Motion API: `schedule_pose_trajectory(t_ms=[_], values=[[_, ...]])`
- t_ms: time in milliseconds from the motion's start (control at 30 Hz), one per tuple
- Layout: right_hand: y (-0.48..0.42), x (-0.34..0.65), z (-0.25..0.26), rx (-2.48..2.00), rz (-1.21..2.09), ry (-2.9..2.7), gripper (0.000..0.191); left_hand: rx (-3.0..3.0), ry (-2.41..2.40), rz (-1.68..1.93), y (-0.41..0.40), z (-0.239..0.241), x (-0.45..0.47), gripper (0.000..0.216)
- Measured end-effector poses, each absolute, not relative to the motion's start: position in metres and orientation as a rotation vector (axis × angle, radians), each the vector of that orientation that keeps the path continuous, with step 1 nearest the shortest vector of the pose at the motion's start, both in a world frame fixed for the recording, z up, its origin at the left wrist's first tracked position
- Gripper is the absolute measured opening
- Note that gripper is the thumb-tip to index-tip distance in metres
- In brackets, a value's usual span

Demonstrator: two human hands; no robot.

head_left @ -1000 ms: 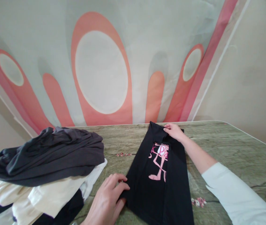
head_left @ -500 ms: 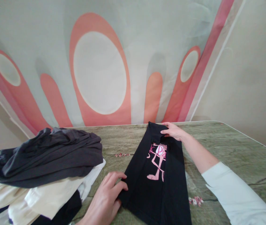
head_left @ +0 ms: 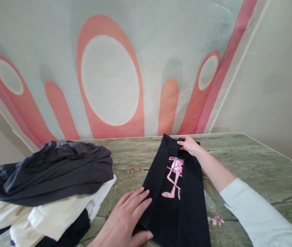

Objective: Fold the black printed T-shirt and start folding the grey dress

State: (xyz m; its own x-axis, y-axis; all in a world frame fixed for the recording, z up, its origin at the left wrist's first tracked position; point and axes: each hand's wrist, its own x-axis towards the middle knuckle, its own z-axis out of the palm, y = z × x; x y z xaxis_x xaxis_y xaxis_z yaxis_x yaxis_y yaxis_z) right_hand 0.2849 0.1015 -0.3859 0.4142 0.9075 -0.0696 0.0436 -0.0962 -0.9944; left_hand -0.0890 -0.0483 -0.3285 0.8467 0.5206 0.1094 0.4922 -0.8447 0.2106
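Left flap brought inward on a black printed T-shirt (head_left: 166, 221)

At lower left we see a dark grey garment (head_left: 58, 175) atop cream cloth (head_left: 58, 214). At bottom centre, the left hand (head_left: 125, 218) is spread, fingers over the shirt's left edge. The shirt lies right of centre on the wood-patterned table (head_left: 238, 154); its left flap now covers a letter visible half a second ago beside the pink cartoon print (head_left: 172, 185), leaving the fold narrower. At its far end, the right hand (head_left: 188, 144) pinches cloth.

A pink-patterned backdrop (head_left: 151, 68) rises behind the table (head_left: 251, 164).
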Motion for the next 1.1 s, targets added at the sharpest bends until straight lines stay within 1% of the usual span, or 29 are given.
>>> schedule_pose_trajectory(t_ms=[133, 200, 267, 433, 567, 633, 733, 867, 1000, 1100], values=[[0.098, 0.286, -0.388, -1.606, 0.847, -1.030, 0.045, 2.870, 0.622, 0.039, -0.051, -0.319, -0.088, 0.059], [0.097, 0.289, -0.389, -1.764, 0.700, -1.176, 0.052, 2.869, 0.607, 0.002, -0.053, -0.312, -0.089, 0.056], [0.096, 0.293, -0.389, -1.912, 0.535, -1.306, 0.054, 2.865, 0.608, -0.009, -0.053, -0.305, -0.090, 0.052], [0.108, 0.296, -0.376, -2.057, 0.351, -1.455, 0.034, 2.863, 0.735, 0.031, -0.029, -0.291, -0.079, 0.046], [0.136, 0.281, -0.358, -2.123, 0.266, -1.539, 0.018, 2.916, 0.760, 0.056, 0.008, -0.302, -0.041, 0.047], [0.152, 0.271, -0.351, -2.174, 0.212, -1.543, 0.015, 2.951, 0.754, 0.120, 0.023, -0.316, -0.019, 0.050], [0.175, 0.261, -0.346, -2.232, 0.125, -1.529, 0.020, 2.957, 0.740, 0.196, 0.035, -0.339, 0.004, 0.053], [0.197, 0.256, -0.351, -2.228, 0.171, -1.566, 0.022, 2.924, 0.727, 0.226, 0.037, -0.357, 0.009, 0.059], [0.208, 0.254, -0.365, -2.135, 0.335, -1.613, 0.016, 2.895, 0.752, 0.223, 0.034, -0.359, 0.006, 0.062], [0.212, 0.250, -0.375, -2.004, 0.372, -1.629, 0.022, 2.871, 0.796, 0.211, 0.030, -0.357, 0.006, 0.065]])
